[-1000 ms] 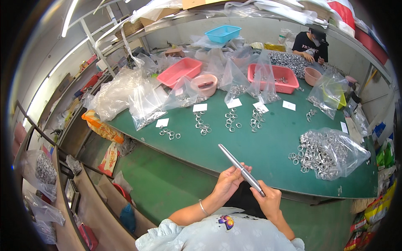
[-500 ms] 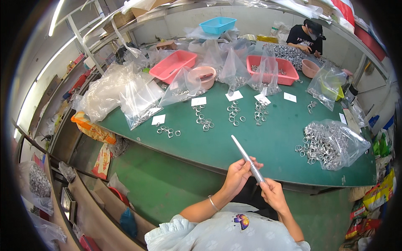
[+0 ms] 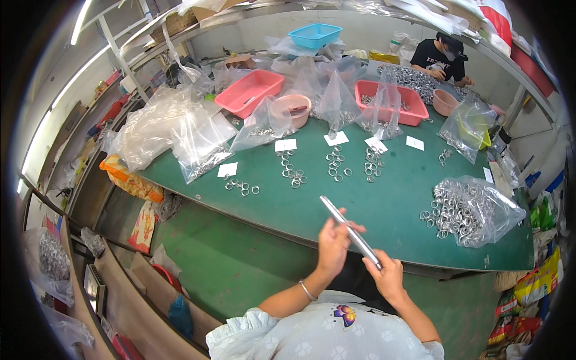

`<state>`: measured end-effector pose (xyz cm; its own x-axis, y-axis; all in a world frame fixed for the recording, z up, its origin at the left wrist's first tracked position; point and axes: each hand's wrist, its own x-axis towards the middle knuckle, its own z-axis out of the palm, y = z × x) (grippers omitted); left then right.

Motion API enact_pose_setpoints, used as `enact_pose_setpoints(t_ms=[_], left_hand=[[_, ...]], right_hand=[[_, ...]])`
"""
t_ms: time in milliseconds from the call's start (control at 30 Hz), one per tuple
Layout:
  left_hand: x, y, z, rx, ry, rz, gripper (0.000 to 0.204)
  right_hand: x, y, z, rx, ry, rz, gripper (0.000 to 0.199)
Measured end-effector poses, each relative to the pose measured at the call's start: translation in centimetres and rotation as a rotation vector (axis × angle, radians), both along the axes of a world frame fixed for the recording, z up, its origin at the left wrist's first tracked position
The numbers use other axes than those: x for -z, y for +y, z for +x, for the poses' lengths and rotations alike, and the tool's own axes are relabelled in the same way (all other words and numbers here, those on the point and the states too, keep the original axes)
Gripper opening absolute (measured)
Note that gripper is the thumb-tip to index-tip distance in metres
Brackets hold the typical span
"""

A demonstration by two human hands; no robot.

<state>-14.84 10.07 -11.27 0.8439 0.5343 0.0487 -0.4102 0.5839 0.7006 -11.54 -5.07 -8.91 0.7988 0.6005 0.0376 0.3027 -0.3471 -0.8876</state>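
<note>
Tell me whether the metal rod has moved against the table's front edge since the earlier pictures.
Cannot tell: the camera itself shifts, and the metal rod stays in both hands, crossing the table's front edge throughout.

Metal rings are lying in little groups across the green counter, pink trays sitting behind, a person working opposite.

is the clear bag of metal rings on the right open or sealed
Open: the clear bag lies on its side on the green table, and metal rings spill from its mouth.
</note>
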Motion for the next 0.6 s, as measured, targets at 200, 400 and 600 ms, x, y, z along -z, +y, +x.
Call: enact_pose_setpoints(t_ms=[200, 400, 600], left_hand=[[-1.4, 5.3, 1.8, -0.132, -0.019, -0.055, 0.039], [1.9, 14.3, 4.0, -0.591, 0.513, 0.725, 0.028], [4.3, 22.8, 7.0, -0.862, 0.828, 1.194, 0.021]], right_hand=[[-0.4, 0.4, 3.3, -0.038, -0.103, -0.113, 0.023], [0.6, -0.8, 7.9, -0.117, 0.034, -0.111, 0.022], [4.1, -1.9, 11.0, 0.044, 0.100, 0.057, 0.018]])
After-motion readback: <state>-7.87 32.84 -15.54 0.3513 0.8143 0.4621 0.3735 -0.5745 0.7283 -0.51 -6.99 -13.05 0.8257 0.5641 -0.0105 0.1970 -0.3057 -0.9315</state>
